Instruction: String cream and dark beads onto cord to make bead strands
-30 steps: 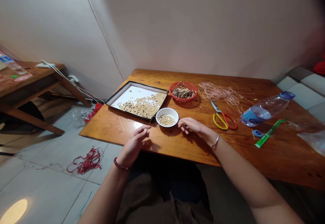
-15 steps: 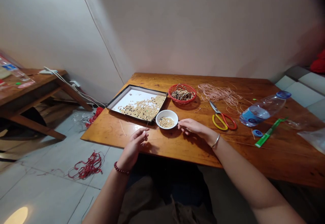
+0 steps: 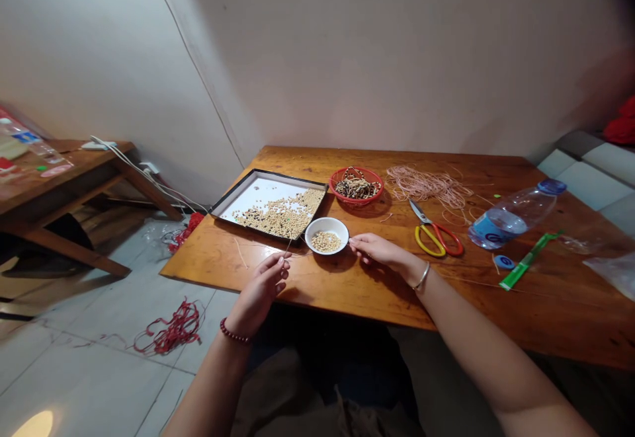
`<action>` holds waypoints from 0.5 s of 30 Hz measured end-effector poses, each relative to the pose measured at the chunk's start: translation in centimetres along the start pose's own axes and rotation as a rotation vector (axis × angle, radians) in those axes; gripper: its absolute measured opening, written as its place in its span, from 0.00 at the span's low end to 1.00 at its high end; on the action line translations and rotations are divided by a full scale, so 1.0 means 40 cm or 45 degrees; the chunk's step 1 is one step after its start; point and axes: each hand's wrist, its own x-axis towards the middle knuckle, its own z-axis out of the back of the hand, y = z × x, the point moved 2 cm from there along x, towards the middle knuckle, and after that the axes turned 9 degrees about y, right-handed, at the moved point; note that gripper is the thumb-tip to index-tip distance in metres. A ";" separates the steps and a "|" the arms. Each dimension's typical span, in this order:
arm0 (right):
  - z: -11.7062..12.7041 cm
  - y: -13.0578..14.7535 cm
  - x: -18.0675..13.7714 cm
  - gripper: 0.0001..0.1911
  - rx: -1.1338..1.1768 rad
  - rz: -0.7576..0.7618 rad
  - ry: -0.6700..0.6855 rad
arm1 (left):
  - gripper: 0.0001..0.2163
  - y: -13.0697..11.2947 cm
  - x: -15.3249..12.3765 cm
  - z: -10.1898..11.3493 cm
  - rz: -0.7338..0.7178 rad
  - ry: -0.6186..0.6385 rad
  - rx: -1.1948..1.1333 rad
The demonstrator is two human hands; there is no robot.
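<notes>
My left hand (image 3: pixel 262 283) hovers over the near edge of the wooden table (image 3: pixel 357 285), fingers pinched on a thin thread (image 3: pixel 289 246) that runs up toward the tray. My right hand (image 3: pixel 380 252) rests on the table just right of a small white bowl (image 3: pixel 326 235) of pale beads, fingertips pinched together at the bowl's rim on something too small to name. A black-rimmed tray (image 3: pixel 248 189) with several pale and dark beads lies behind the bowl.
A red basket (image 3: pixel 356 184) of dark beads, a heap of pink cord (image 3: pixel 426 184), yellow-and-red scissors (image 3: pixel 436 233), a lying water bottle (image 3: pixel 513 215), a blue cap (image 3: pixel 505 262) and a green strip (image 3: pixel 526 262) lie to the right. Red cord (image 3: pixel 169 328) lies on the floor left.
Both hands have stayed almost in place beside the bowl; the left hand's fingers have closed a little. The camera has tilted slightly, so the table sits lower in view.
</notes>
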 end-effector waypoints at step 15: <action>-0.017 0.018 -0.012 0.17 -0.142 -0.062 0.074 | 0.12 0.010 0.009 -0.015 -0.061 0.143 -0.224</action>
